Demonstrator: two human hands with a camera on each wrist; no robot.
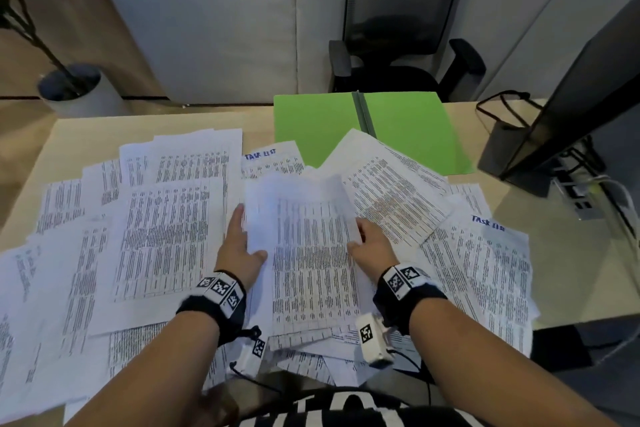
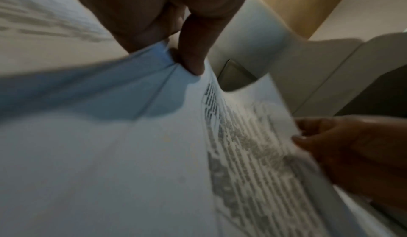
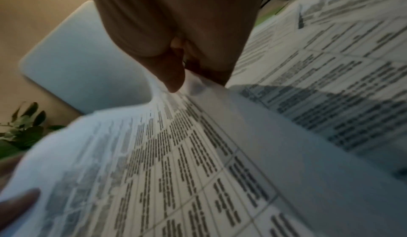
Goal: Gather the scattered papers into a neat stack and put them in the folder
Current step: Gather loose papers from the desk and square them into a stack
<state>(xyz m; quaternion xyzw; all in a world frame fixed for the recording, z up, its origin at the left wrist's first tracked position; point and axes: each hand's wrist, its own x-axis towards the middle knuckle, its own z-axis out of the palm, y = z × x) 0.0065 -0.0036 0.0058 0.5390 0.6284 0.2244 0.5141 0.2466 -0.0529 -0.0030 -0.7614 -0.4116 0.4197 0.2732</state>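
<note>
Printed white paper sheets (image 1: 162, 236) covered in dense tables lie scattered and overlapping across the pale wooden surface (image 1: 86, 128), from its left edge to its right. At the middle, a small bundle of these sheets (image 1: 311, 246) is lifted off the pile and held at its two long edges. The left hand (image 1: 239, 253) takes the left edge: the left wrist view shows its thumb (image 2: 191, 49) pressing the paper against the fingers underneath, so this grip is closed on the bundle. The right hand (image 1: 372, 246) takes the right edge, with its thumb (image 3: 171, 72) pinching down on the top page, so that grip is closed on the bundle too. The far end of the bundle curls upward and looks blurred.

Beyond the pile, toward the far edge of the surface, an open bright green folder (image 1: 415, 128) lies flat with a grey spine strip down its middle; a few sheets overlap its near edge. A dark monitor (image 1: 571, 107) stands at the right, and a black office chair (image 1: 405, 59) sits behind the surface.
</note>
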